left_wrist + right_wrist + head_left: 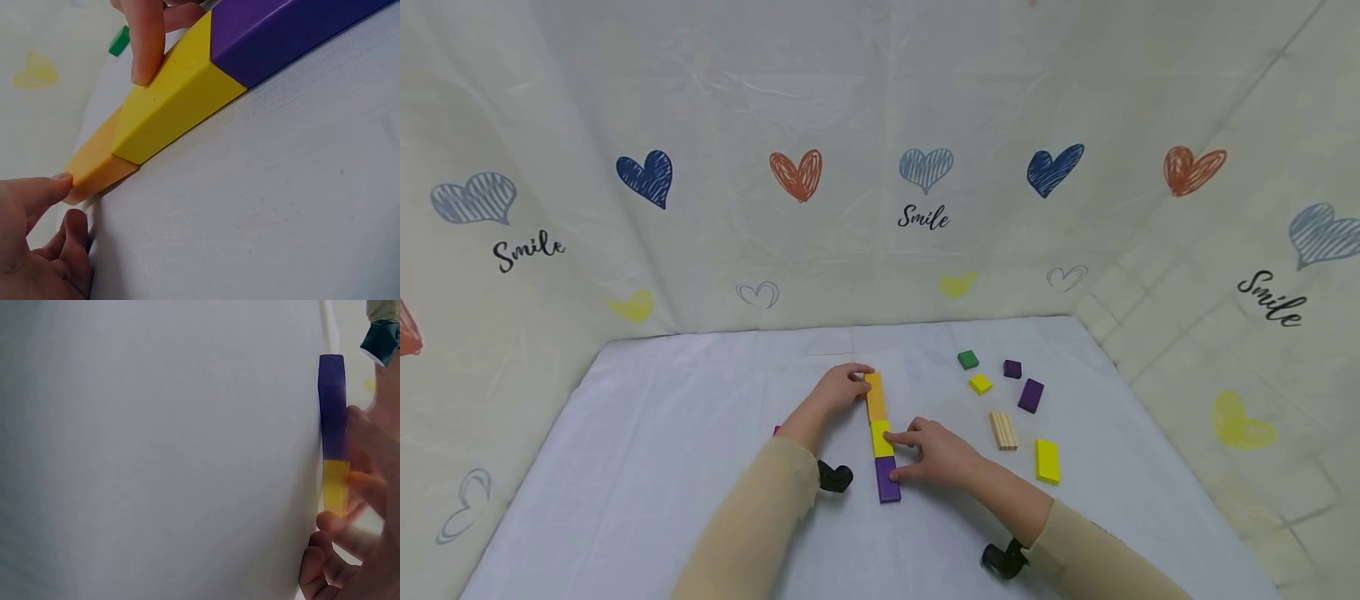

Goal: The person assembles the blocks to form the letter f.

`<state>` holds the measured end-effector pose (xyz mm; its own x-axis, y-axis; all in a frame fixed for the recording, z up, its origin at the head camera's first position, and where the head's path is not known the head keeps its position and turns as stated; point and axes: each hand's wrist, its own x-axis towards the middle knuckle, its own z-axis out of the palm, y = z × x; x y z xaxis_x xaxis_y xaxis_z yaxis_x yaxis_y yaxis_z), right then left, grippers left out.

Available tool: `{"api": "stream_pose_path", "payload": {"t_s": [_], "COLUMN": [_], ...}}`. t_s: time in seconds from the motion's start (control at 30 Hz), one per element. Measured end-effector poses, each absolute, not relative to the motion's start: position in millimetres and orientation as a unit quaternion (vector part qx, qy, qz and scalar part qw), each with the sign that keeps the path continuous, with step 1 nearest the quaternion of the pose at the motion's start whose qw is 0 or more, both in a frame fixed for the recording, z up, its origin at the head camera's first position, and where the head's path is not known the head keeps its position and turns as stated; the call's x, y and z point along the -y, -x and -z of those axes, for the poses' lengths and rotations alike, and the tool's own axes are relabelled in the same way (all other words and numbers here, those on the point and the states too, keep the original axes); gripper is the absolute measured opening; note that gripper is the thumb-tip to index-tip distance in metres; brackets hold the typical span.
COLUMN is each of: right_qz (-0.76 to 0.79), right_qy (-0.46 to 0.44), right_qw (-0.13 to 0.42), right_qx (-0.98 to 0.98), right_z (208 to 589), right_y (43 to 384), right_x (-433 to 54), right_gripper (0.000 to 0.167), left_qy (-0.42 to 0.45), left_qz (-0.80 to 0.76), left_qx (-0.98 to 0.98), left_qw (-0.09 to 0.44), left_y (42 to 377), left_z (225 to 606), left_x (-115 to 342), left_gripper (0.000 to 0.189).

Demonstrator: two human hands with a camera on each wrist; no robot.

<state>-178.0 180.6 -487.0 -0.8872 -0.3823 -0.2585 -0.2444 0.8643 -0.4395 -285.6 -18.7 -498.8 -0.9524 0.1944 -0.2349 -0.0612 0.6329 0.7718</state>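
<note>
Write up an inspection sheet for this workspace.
Surface: white cloth, faintly creased.
Job's things: orange block, middle yellow block, near purple block, end to end.
Clutter: right of them, green block, small yellow block, small purple block, larger purple block, pale wooden pieces, large yellow block; pink item mostly hidden by left arm.
Grippers: left hand touches orange block; right hand touches middle yellow block and near purple block.
Cables: nothing seen.
Surroundings: pale backdrop printed with hearts and "Smile".

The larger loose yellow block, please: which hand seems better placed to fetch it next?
Probably the right hand: that loose yellow block lies nearer it, right of the row; the left hand touches the orange block.
</note>
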Motion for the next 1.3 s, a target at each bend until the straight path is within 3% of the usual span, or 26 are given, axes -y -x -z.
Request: {"api": "stream_pose_path", "payload": {"t_s": [1.3], "right_qz": [0.183], "right_qy": [0.151], "right_qw": [0.190], "right_qx": [-0.953], "right_z": [484.1], "right_y": [188.9], "right_x": [-176.1], "right_gripper": [0.072], "left_qy": [-0.055], "left_qz": [-0.409], "left_qx": [-0.896], "left_qw": [0.166], "left_y": [279.2], "left_z": [495.3], "left_x": [15.8], "left_gripper": [0.027]}}
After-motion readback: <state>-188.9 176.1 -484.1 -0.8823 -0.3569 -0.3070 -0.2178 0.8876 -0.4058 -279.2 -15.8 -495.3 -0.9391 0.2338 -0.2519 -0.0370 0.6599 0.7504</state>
